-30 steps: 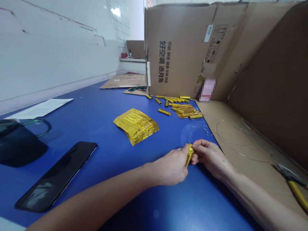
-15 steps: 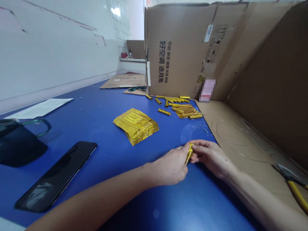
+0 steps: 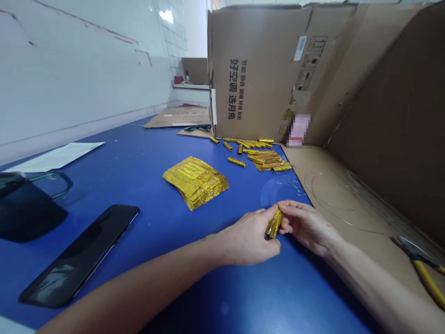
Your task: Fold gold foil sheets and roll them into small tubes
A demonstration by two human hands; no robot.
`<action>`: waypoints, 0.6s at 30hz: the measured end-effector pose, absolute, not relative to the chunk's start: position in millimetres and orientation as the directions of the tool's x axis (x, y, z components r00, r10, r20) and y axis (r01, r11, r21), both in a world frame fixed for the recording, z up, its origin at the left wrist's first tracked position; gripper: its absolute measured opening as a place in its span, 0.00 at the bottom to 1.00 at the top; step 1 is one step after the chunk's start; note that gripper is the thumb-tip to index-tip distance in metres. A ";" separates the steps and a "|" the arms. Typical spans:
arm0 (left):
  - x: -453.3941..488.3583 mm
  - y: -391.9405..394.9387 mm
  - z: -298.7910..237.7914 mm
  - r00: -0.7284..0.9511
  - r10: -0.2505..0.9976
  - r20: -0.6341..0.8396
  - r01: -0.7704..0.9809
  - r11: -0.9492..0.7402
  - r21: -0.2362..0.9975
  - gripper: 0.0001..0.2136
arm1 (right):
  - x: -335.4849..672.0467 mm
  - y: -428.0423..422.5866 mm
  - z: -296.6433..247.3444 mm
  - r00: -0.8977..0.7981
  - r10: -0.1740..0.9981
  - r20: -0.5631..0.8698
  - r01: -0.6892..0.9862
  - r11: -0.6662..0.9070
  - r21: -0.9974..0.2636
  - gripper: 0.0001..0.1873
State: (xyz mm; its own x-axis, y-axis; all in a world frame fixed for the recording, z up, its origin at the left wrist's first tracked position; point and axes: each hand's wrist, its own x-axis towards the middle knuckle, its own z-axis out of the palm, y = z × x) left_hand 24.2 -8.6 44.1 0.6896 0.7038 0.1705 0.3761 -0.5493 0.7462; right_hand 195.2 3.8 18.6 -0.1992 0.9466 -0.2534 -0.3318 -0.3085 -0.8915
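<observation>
Between my two hands is a piece of gold foil [image 3: 275, 223], partly folded or rolled, just above the blue table. My left hand [image 3: 248, 239] is closed on its left side, with the thumb below. The fingertips of my right hand [image 3: 304, 225] pinch its upper right end. To the left of my hands lies a fanned stack of flat gold foil sheets [image 3: 195, 182]. Farther back, several small gold foil tubes [image 3: 237, 162] are scattered, some resting on more gold foil sheets [image 3: 267, 160].
At the left are a dark mug [image 3: 31, 208], a black phone [image 3: 81, 255] and a white paper [image 3: 55, 157]. A large cardboard box [image 3: 264, 69] stands behind. On cardboard at the right lie thin wires [image 3: 333, 208] and yellow-handled pliers [image 3: 422, 271].
The foil in my hands shows wider and more opened out than before. My left hand has shifted slightly right, its thumb now farther from the fingers.
</observation>
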 end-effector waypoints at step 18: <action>28.1 3.6 19.4 0.495 0.791 0.359 0.038 -0.433 0.901 0.16 | 197.0 2.9 19.9 -0.105 0.990 -0.098 -0.366 -0.130 -0.921 0.11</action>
